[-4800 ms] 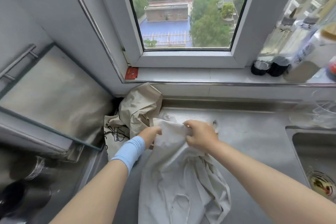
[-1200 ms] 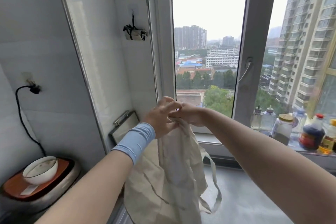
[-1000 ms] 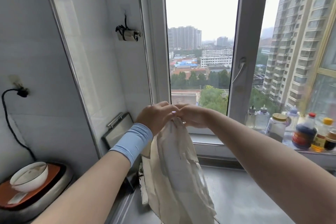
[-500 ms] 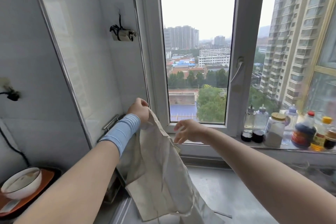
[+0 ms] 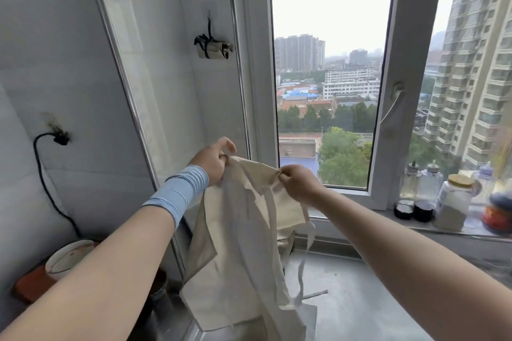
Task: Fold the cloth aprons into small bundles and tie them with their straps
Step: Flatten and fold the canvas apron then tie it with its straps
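Observation:
A cream cloth apron (image 5: pixel 243 243) hangs in the air in front of the window, held up by its top edge. My left hand (image 5: pixel 212 160), with a light blue wristband, pinches the upper left corner. My right hand (image 5: pixel 297 181) pinches the upper right corner a short way apart. The cloth drapes down in loose folds to the steel counter (image 5: pixel 360 307). A thin strap (image 5: pixel 303 271) dangles from its right side. A small folded bundle tied with a dark strap (image 5: pixel 212 47) hangs from a hook on the wall above.
Bottles and jars (image 5: pixel 451 199) line the window sill at the right. A bowl (image 5: pixel 69 257) sits on a red-topped appliance at lower left, below a black cable and wall plug (image 5: pixel 59 138). A metal wall strip (image 5: pixel 130 97) runs beside the apron.
The apron was lifted from the counter into the air. In the last half second my right hand took hold of the top edge again, and both hands spread it apart.

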`<action>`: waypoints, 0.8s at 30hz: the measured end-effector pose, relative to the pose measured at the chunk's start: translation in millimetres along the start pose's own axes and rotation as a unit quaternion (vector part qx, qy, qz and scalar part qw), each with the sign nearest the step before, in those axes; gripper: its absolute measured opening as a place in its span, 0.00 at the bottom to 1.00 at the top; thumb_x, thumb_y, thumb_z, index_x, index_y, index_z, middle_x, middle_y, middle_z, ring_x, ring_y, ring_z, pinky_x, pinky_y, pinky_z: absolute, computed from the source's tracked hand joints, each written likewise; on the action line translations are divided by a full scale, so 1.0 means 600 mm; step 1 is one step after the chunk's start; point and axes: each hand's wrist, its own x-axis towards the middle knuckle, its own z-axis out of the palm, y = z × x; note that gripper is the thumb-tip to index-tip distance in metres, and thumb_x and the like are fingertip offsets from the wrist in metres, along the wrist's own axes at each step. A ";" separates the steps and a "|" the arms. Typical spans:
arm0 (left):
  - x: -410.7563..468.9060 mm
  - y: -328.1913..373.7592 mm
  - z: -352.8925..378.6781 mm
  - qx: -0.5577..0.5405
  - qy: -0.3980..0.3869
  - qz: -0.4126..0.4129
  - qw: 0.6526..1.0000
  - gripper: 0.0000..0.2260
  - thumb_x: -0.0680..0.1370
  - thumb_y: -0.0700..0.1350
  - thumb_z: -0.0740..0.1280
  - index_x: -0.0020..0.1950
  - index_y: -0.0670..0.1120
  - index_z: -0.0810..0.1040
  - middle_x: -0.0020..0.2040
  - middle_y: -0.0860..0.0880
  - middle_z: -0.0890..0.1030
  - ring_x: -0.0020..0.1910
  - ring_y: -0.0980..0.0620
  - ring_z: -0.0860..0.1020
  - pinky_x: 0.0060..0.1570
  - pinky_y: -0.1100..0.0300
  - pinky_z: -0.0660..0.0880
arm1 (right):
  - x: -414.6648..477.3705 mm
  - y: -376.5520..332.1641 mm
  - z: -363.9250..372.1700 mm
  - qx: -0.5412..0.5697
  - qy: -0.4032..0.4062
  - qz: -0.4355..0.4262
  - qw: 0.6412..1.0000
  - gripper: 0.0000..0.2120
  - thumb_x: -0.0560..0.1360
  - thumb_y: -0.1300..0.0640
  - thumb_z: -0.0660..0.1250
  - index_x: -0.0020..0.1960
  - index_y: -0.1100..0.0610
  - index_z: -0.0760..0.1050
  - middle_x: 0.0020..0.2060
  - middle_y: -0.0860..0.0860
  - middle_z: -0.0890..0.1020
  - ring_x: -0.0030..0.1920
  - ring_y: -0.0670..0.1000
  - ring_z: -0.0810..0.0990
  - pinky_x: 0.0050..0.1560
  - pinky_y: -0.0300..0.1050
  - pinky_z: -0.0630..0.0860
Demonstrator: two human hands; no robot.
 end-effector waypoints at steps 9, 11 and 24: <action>0.005 -0.007 -0.008 0.156 0.038 0.022 0.987 0.10 0.80 0.41 0.56 0.53 0.51 0.76 0.45 0.43 0.81 0.42 0.41 0.78 0.46 0.52 0.77 | 0.003 -0.018 -0.091 -0.238 0.137 -0.126 0.953 0.15 0.78 0.40 0.64 0.54 0.49 0.79 0.43 0.52 0.83 0.44 0.57 0.80 0.39 0.46 0.69; 0.008 -0.003 -0.002 0.146 0.030 0.005 0.989 0.12 0.77 0.39 0.55 0.51 0.53 0.73 0.45 0.44 0.80 0.42 0.42 0.78 0.47 0.53 0.76 | -0.009 -0.019 -0.093 -0.153 0.041 -0.115 0.981 0.13 0.74 0.42 0.70 0.45 0.51 0.81 0.36 0.50 0.81 0.37 0.51 0.77 0.37 0.44 0.70; 0.008 0.060 0.014 0.028 -0.120 0.056 0.991 0.25 0.73 0.29 0.54 0.45 0.52 0.87 0.46 0.54 0.85 0.40 0.52 0.81 0.43 0.62 0.80 | -0.020 0.039 -0.055 0.036 -0.213 0.053 0.975 0.24 0.71 0.61 0.72 0.66 0.52 0.74 0.64 0.52 0.77 0.67 0.52 0.74 0.70 0.50 0.69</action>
